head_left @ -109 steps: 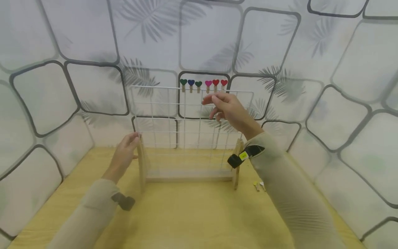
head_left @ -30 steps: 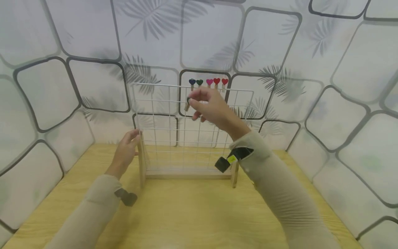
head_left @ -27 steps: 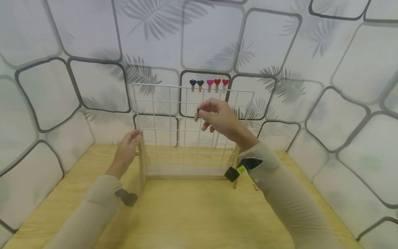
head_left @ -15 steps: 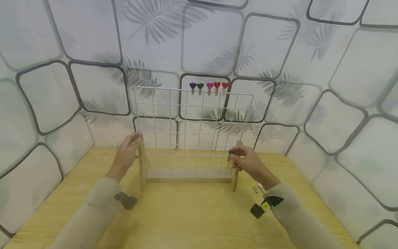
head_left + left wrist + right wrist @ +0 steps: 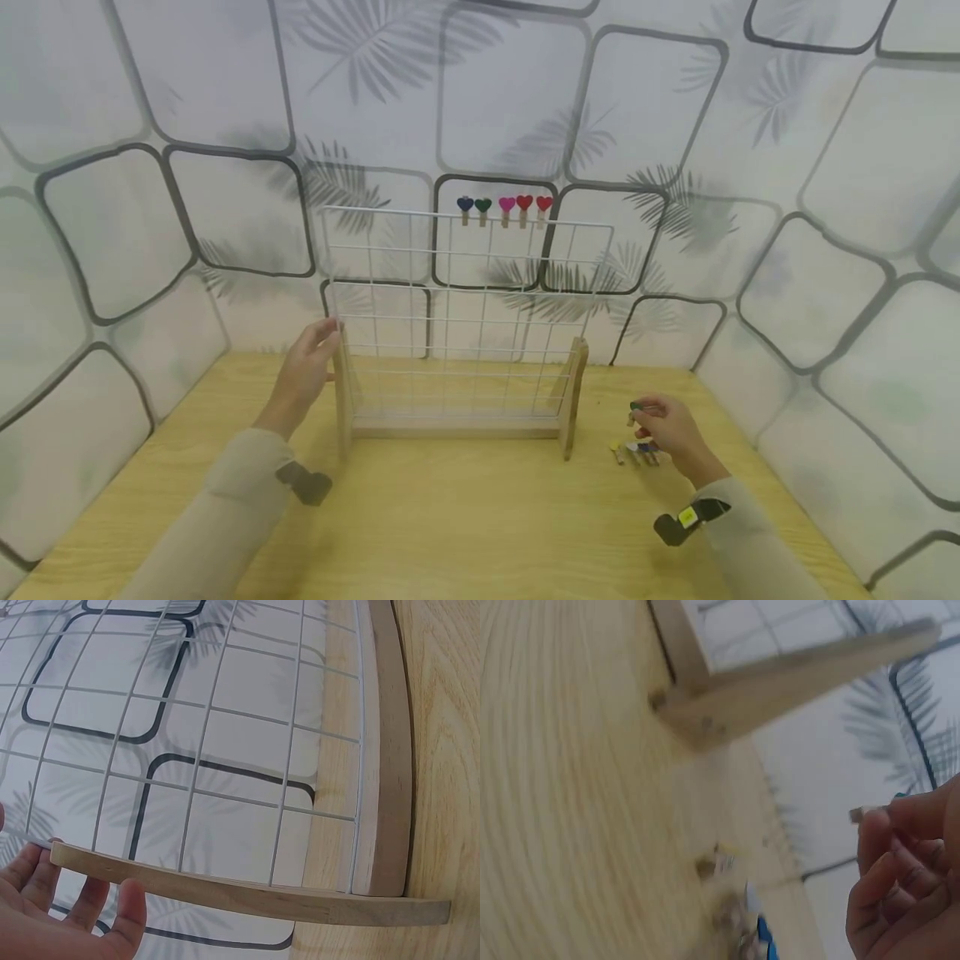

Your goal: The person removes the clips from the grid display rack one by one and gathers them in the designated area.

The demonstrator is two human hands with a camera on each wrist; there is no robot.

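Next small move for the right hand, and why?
Probably lower the right hand and lay its green heart-topped wooden clothespin on the pale yellow wood-grain table. The fingers pinch the clothespin above the table, close to a yellow-heart wooden clip, a white-heart wooden clip and a blue-heart wooden clip lying there, so grouping looks sensible.

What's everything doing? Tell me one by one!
Rack: standing on the table
Five clips: clipped along the rack's top edge
Green clip: pinched, off the table
Loose clips: lying on the table
Left hand: touching the rack's left side
Right hand: pinching the green clip
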